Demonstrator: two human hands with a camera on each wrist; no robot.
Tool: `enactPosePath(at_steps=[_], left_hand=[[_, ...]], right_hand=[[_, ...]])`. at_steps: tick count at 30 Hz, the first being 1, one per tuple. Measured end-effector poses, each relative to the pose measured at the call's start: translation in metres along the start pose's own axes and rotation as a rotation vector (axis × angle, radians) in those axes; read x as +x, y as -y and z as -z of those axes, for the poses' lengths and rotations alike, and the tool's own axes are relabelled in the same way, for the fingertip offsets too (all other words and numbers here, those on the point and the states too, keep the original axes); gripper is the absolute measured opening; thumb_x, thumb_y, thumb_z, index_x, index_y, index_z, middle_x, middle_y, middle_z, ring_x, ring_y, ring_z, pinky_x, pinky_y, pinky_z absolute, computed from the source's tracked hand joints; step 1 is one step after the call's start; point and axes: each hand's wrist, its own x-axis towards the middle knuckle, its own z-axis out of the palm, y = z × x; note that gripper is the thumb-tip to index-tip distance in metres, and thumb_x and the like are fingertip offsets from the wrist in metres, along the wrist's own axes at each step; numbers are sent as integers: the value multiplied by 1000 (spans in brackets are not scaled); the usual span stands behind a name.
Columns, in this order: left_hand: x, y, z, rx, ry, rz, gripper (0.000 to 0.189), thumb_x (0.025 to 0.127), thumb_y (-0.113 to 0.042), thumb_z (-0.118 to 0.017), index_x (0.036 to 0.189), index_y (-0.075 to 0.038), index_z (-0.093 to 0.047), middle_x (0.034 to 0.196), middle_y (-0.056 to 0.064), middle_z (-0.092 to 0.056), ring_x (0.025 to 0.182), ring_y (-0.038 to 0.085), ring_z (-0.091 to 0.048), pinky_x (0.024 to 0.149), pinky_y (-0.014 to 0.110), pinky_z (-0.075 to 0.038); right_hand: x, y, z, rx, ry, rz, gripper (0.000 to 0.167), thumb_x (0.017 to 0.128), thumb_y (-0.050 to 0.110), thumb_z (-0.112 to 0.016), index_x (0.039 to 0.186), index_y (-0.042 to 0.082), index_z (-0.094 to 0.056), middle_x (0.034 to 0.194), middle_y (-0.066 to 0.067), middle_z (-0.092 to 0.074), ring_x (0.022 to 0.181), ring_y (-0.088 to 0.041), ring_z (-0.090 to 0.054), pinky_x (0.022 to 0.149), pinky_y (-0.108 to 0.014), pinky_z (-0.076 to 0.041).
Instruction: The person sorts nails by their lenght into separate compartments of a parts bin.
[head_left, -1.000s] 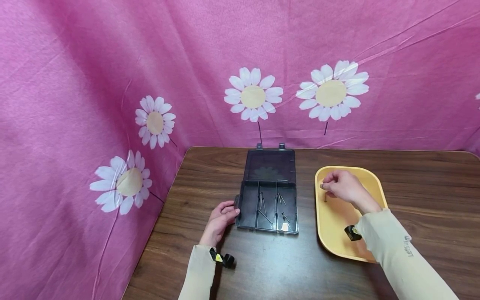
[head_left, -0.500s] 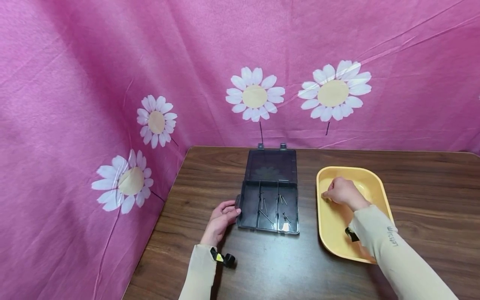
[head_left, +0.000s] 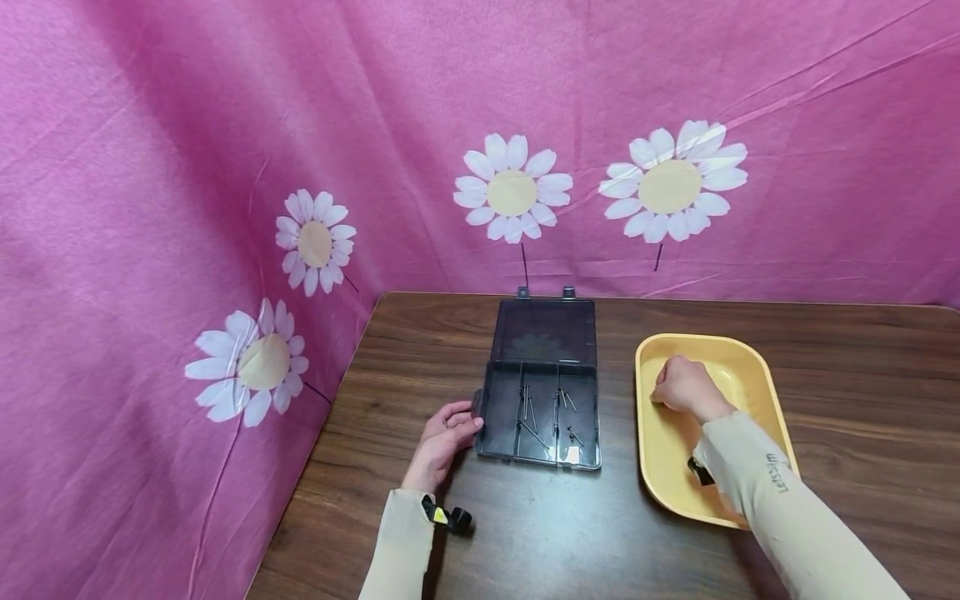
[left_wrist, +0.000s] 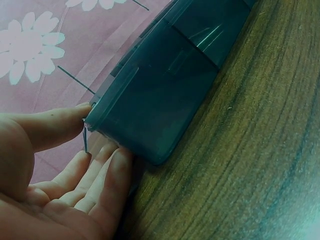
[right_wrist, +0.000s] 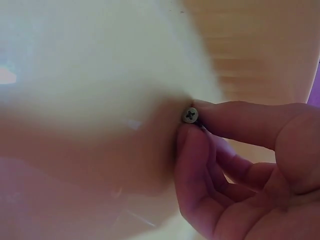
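Note:
In the head view, a dark see-through compartment case (head_left: 497, 417) lies open on the table, its lid (head_left: 543, 329) folded back. Several thin screws (head_left: 527, 404) are in its middle and right compartments. At the case's left side, my left hand (head_left: 440, 442) grips the edge, with the thumb on the rim and the fingers beneath it in the left wrist view. Inside a yellow tray (head_left: 738, 379), my right hand (head_left: 685, 387) is low over the floor near the left wall. Thumb and forefinger pinch a cross-head screw (right_wrist: 190, 115); its shank is mostly hidden by the fingers.
A brown wood-grain table (head_left: 555, 533) carries both the case and the tray, which stand apart with a strip of tabletop between them. Behind and to the left hangs a pink cloth (head_left: 420, 167) with white daisies.
My right hand has gone down and slightly toward me inside the tray with the screw. The left hand stays on the case, which has not moved.

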Motion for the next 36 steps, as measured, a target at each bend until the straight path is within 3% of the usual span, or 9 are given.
enactPosePath(at_steps=[10,20,26,32,36], left_hand=[[-1,-1,0,-4,0,5,51,86,-2,-67,132,5,-46,87,-8,-63,77,4,-61,72,22,-49],[-2,-1,-1,-9,7,-18,50,86,-1,-65,131,8,-44,85,-9,-64,78,3,-61,72,22,-49],[-2,-1,-2,-3,11,-12,50,86,-2,-65,131,7,-45,86,-9,-64,78,3,-61,73,22,-49],[-1,0,0,22,13,-16,50,85,-4,-68,130,6,-47,89,-9,-64,81,5,-61,75,24,-49],[0,0,0,10,11,-13,50,86,-2,-66,130,7,-46,86,-9,-63,79,4,-60,74,24,-49]], right_hand=[[-1,0,1,14,-1,-14,13,66,6,-63,55,11,-59,54,3,-54,60,-19,-52,56,-27,-39],[0,-2,-2,21,-7,-18,25,65,5,-61,47,18,-49,47,9,-44,54,-16,-46,53,-26,-35],[-1,-5,0,58,13,-20,32,70,11,-64,47,20,-44,47,10,-39,51,-13,-41,53,-26,-33],[-5,-4,5,87,6,-18,24,76,14,-63,54,16,-52,51,8,-45,54,-13,-45,54,-27,-36],[-8,-2,8,138,2,-35,11,78,14,-62,71,6,-61,59,2,-56,58,-14,-51,56,-28,-41]])
